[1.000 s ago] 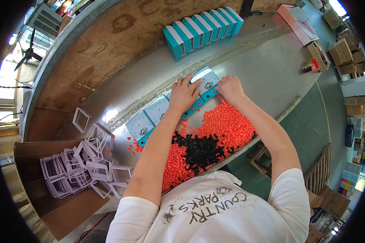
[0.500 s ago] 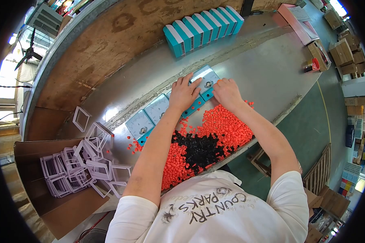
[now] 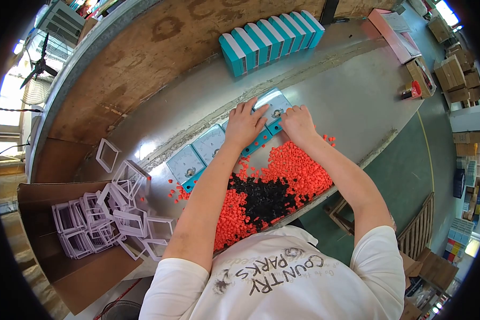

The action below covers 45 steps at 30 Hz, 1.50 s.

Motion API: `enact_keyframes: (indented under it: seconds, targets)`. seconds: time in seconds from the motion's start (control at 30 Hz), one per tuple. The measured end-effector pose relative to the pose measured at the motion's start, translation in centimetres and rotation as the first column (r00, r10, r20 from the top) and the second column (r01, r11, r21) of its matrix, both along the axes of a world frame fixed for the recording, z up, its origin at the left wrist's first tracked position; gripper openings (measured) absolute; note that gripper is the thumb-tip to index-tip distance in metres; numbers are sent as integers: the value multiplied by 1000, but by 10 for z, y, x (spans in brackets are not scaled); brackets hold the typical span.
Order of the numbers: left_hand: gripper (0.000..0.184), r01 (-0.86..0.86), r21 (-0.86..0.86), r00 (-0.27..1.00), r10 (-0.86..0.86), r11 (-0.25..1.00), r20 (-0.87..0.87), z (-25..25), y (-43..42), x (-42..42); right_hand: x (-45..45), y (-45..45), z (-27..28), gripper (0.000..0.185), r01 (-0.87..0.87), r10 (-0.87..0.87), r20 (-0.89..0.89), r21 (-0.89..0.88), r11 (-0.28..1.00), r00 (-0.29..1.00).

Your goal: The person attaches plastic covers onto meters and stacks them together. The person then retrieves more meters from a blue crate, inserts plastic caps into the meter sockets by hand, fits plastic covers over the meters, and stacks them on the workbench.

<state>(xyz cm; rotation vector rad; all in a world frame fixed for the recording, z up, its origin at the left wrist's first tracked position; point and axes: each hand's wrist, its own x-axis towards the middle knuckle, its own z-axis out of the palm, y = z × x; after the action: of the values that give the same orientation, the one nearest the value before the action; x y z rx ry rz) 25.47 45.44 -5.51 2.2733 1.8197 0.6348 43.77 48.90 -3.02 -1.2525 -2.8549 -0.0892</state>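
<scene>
A slanting row of teal panel meters with dial faces lies on the metal bench; one meter [image 3: 207, 143] is near the row's middle. My left hand [image 3: 244, 126] lies over the row with its fingers spread, the tips touching the end meter [image 3: 273, 102] and the one beside it. At the end meter's teal lower strip, my right hand [image 3: 297, 124] is closed, fingertips pressed down; what they hold, if anything, is hidden. Small red caps [image 3: 296, 165] are heaped below my hands, with a pile of small black pieces [image 3: 264, 197] among them.
Several teal-and-white boxed units [image 3: 272, 44] stand along the wooden back board [image 3: 170, 53]. At the left, a cardboard box [image 3: 42, 213] holds pale square frames [image 3: 82, 226], some spilling onto the bench. A red container [image 3: 410, 90] sits at the far right bench edge.
The view has shifted slightly. My right fingertips have curled down at the end meter's strip, and the red bit seen at them before is out of sight. My left hand stays on the meters.
</scene>
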Motion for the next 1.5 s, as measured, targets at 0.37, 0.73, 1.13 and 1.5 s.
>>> enact_keyframes:
  seconds: [0.37, 0.73, 1.13, 1.5]
  targets:
    - [34, 14, 11, 1000, -14, 1000, -9, -2, 2, -1, -13, -18, -4, 17, -74, 80, -89, 73, 995, 993]
    - [33, 36, 154, 992, -54, 987, 116, 16, -30, -45, -4, -66, 203, 20, -364, 22, -846, -206, 908, 532]
    - [31, -256, 140, 966, 246, 957, 85, 20, -160, -117, -57, -145, 303, 29, -665, 181, -958, 284, 691, -221]
    - [46, -104, 68, 978, 114, 992, -175, 13, -161, -150, -45, -167, 304, 31, -749, 112, -941, 324, 578, -321]
